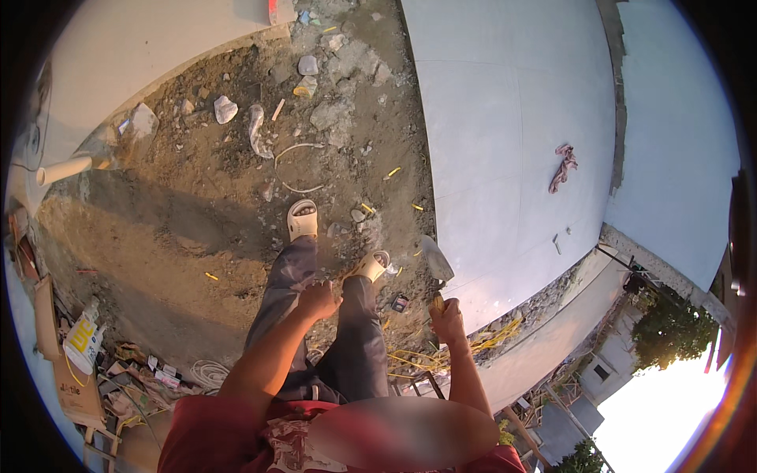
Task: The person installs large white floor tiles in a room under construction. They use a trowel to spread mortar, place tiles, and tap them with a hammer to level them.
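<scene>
My right hand (448, 321) is closed round the handle of a trowel. The trowel's grey metal blade (436, 258) points away from me, beside the near left edge of a large pale, smooth surface (505, 158). In front of my left thigh, my left hand (319, 300) is held with its fingers curled in. Whatever it may hold is hidden by the fingers.
I stand in beige clogs (302, 219) on rough dirt strewn with stones, plastic scraps and a bent pale hose (280, 169). A crumpled cloth (563, 169) lies on the pale surface. Boxes, a white sack (83, 340) and coiled cable (210, 374) are at lower left.
</scene>
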A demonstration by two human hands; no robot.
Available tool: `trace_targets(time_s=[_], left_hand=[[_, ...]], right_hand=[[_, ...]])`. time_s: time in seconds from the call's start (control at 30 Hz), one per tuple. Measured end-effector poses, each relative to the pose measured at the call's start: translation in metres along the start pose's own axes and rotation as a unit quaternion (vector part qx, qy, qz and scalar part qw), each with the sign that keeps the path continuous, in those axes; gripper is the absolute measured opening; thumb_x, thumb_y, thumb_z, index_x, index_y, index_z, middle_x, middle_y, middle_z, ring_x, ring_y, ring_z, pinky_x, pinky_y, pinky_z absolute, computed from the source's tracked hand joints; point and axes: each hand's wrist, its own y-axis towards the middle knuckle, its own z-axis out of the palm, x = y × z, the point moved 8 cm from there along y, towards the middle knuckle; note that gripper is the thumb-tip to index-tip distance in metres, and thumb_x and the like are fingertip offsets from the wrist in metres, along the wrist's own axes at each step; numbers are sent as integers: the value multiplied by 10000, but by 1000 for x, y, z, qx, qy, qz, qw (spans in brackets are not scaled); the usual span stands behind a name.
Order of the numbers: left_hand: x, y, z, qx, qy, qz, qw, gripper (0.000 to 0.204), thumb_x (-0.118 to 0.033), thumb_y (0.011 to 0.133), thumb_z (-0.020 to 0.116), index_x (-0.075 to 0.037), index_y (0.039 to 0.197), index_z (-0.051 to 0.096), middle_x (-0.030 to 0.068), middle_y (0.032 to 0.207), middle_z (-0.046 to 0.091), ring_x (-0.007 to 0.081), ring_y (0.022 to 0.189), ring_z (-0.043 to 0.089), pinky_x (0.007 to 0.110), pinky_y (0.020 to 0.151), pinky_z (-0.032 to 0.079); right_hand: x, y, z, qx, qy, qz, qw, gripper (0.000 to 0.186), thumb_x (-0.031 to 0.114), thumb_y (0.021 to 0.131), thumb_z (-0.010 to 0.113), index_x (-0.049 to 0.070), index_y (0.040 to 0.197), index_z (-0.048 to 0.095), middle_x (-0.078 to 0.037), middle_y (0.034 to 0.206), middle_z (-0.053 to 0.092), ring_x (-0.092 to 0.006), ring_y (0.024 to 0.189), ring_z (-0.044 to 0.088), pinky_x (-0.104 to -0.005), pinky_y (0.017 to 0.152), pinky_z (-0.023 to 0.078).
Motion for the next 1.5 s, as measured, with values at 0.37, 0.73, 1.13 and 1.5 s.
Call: trace_targets(time_s=[0.37,0.73,1.13,1.5], left_hand=[[-13,139,23,-70,-131,3,989,626,-435,912,602,30,1306,464,235,1165,604,376,1074,609,459,907,496],[-68,182,41,-104,-211,61,970,656,-413,903,632,31,1349,447,267,1307,523,379,1176,561,438,981,466],[-60,193,46,-131,-271,36,953,642,-390,915,625,51,1341,436,299,1288,531,413,1181,551,459,979,466],[-52,197,50,-103,-255,25,961,628,-402,921,612,37,1337,444,287,1290,534,415,1153,568,467,968,471]], right_hand=[[203,338,-56,-56,-356,-248,899,358,370,959,547,68,1142,484,-305,908,659,-512,893,625,-558,756,495],[373,553,-51,-179,-530,-267,785,449,445,997,432,34,1161,507,-189,886,666,-320,693,645,-451,634,533],[213,509,-23,-77,-582,-216,780,366,394,979,510,62,1126,462,-274,983,670,-451,949,659,-534,825,528],[399,555,-39,-178,-490,-233,821,436,401,999,440,-14,1128,474,-238,866,677,-374,642,683,-435,605,580]])
